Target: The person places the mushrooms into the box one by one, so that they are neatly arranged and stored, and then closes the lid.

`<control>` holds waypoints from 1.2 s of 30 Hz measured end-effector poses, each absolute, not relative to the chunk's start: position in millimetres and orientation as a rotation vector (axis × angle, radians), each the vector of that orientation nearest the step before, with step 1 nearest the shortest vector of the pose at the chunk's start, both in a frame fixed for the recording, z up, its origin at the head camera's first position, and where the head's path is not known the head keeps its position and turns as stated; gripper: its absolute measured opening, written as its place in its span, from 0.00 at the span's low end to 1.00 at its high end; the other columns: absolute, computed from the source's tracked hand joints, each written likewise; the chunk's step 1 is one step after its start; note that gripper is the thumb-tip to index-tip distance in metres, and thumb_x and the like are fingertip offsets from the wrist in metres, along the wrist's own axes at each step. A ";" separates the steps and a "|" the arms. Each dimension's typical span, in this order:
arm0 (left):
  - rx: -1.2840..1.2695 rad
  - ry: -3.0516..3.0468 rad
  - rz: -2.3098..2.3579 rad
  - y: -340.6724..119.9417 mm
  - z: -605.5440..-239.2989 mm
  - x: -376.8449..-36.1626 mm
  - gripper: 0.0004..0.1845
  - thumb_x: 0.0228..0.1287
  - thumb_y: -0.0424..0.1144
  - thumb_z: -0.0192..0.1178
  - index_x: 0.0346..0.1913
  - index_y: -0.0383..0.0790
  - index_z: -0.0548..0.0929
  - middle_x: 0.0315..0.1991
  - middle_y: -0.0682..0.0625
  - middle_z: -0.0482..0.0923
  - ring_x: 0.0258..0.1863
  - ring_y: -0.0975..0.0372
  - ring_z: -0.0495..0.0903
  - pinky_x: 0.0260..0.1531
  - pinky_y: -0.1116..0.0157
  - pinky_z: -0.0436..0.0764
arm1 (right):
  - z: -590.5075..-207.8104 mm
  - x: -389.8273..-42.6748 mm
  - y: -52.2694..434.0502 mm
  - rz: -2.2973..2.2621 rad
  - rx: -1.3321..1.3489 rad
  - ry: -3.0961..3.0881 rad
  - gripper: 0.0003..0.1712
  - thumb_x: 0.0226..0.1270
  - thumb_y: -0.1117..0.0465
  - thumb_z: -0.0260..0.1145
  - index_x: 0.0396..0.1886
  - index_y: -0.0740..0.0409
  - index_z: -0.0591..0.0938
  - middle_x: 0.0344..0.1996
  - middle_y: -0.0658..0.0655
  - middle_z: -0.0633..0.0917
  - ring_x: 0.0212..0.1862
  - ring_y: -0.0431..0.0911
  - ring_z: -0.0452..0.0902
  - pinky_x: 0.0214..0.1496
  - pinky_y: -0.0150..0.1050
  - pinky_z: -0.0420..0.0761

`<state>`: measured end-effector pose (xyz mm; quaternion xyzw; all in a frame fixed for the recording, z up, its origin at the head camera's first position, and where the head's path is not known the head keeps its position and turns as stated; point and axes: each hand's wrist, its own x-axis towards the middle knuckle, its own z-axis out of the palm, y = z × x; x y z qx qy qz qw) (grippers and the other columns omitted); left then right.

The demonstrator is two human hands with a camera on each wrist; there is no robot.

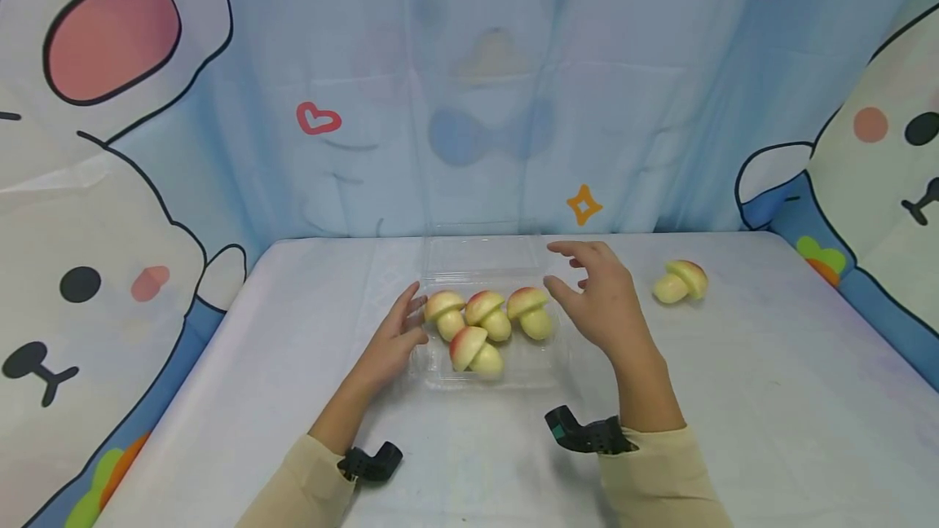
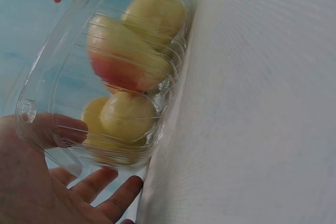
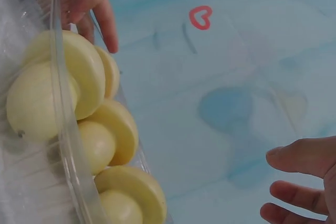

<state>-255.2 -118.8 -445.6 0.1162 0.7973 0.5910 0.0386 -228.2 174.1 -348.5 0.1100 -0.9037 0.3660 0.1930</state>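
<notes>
A clear plastic clamshell box lies on the table with its lid folded back. Inside sit several pale yellow toy mushrooms with red-tinged caps; their rounded stems show through the wall in the left wrist view. At the box's left side is my left hand, its thumb over the rim and its fingers spread outside the wall. My right hand hovers by the box's right back corner, fingers apart, holding nothing. Another toy mushroom lies on the table to the right of that hand.
A white cloth covers the table. Behind it hangs a light blue curtain with cartoon animals, which also runs along both sides. Each wrist wears a black camera mount.
</notes>
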 end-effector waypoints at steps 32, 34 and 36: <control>0.375 2.408 1.853 -120.0 -446.7 -255.3 0.47 0.58 0.27 0.51 0.84 0.40 0.49 0.79 0.32 0.59 0.76 0.37 0.63 0.72 0.39 0.68 | -363.4 -238.8 248.2 1.156 -0.670 -2.215 0.41 0.71 0.55 0.63 0.82 0.48 0.61 0.79 0.61 0.53 0.80 0.57 0.48 0.76 0.59 0.69; 0.375 2.395 1.860 -120.2 -446.7 -255.2 0.47 0.59 0.27 0.51 0.84 0.41 0.49 0.79 0.32 0.58 0.77 0.38 0.63 0.72 0.39 0.68 | -365.5 -238.8 254.7 1.169 -0.710 -2.203 0.42 0.71 0.54 0.63 0.83 0.47 0.60 0.79 0.61 0.52 0.80 0.57 0.47 0.77 0.57 0.68; 0.370 2.383 1.865 -120.3 -446.2 -255.2 0.47 0.59 0.27 0.51 0.84 0.42 0.49 0.80 0.33 0.58 0.77 0.38 0.62 0.72 0.40 0.68 | -368.1 -238.4 261.0 1.193 -0.743 -2.189 0.43 0.71 0.54 0.63 0.83 0.46 0.59 0.80 0.60 0.52 0.79 0.57 0.48 0.77 0.55 0.67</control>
